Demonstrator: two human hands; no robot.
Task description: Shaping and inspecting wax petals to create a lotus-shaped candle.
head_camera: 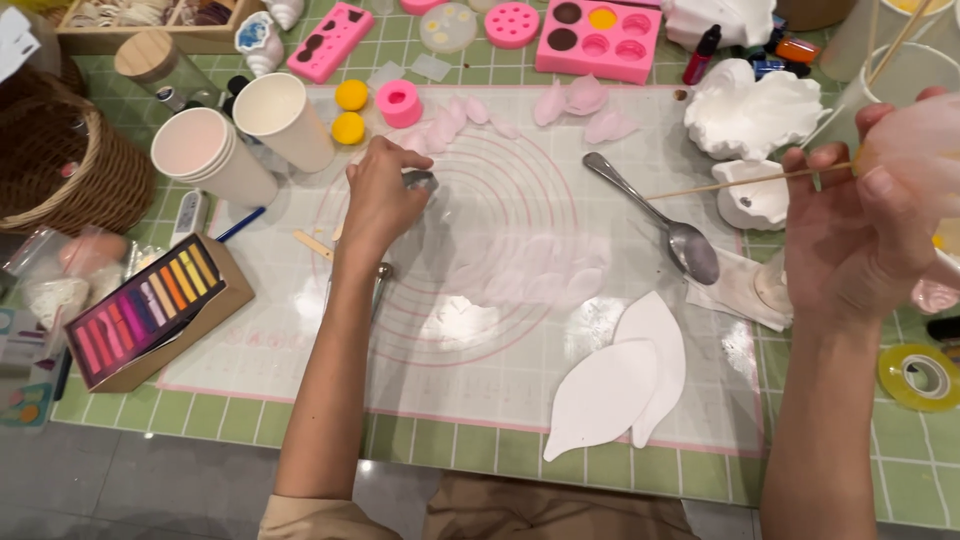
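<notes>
Head view: left hand (378, 203) grips a small metal tool (421, 180) (paper cups (240, 140) beside), right hand (862, 225) pinches a wooden skewer (730, 183).

The pale pink thing (915, 140) in the right hand (860, 235) is blurred, cut by the edge

Tabletop (120, 420): pale green, white grid lines. Work mat (500, 370): translucent white, pink concentric rings and border. Leaf-shaped cutouts (620, 385): plain white. Silicone moulds (598, 40): hot pink. Two balls (349, 112): yellow. Pastel box (140, 305): rainbow sticks, brown card. Tape roll (918, 376): yellow. Paper cups (240, 135): white. Basket (60, 170): brown wicker.
</notes>
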